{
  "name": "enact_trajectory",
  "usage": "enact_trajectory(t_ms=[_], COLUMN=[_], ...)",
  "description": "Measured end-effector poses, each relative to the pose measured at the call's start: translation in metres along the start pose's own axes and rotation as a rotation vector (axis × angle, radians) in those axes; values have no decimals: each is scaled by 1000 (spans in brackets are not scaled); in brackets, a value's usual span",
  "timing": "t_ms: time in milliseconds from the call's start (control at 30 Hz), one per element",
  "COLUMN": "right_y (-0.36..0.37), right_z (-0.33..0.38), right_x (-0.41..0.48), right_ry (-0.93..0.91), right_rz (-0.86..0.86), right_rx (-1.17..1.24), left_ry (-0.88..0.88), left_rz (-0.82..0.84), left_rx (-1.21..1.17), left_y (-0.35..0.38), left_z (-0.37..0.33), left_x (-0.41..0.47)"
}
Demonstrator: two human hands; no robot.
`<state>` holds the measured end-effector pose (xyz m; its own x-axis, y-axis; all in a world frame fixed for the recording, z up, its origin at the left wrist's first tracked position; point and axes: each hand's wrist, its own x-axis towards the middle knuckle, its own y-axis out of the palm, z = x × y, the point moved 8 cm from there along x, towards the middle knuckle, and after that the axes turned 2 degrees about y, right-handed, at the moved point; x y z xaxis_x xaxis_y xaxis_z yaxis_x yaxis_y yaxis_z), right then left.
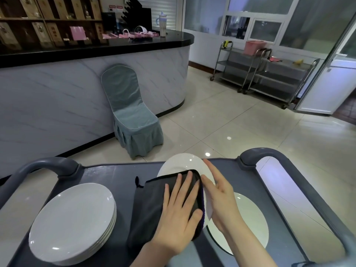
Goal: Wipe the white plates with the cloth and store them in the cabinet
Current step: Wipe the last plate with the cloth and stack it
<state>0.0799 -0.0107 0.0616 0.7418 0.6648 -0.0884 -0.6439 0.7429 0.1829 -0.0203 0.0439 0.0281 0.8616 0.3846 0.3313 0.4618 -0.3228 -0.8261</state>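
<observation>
A white plate [183, 163] is held tilted above the grey cart top [107, 174]. My left hand [179, 211] lies flat with straight fingers on a dark grey cloth [148, 205], pressing it against the plate's face. My right hand [217, 195] holds the plate at its right rim, fingers stretched along the edge. A stack of several white plates [73, 222] sits on the cart at the left. One more white plate [248, 220] lies flat on the cart under my right hand.
The cart has grey handles at left [38, 166] and right [273, 153]. A covered grey-green chair [131, 116] stands by a marble-front counter [77, 89]. Two steel trolleys [269, 74] stand at the far right on the tiled floor.
</observation>
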Motion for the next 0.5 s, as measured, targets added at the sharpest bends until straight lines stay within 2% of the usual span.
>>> enact_trajectory(t_ms=[133,233,300,400,500], right_y=[8,14,12,3,-2], right_z=[2,1,-2,-11,-23], right_x=[-5,-13,-9,2,1], right_ry=[3,-14,-12,25,72], right_rz=[51,106,92,24,-26], right_rx=[15,-49,-58,52,118], left_ry=[-29,-156,-155,-29,-37], left_rz=[-46,-94,-60,16,108], left_rx=[-127,-206,-165,-128,-157], left_y=[-22,-34,-33,-23,-8], left_z=[6,25,24,-3,-7], left_x=[18,38,39,24,9])
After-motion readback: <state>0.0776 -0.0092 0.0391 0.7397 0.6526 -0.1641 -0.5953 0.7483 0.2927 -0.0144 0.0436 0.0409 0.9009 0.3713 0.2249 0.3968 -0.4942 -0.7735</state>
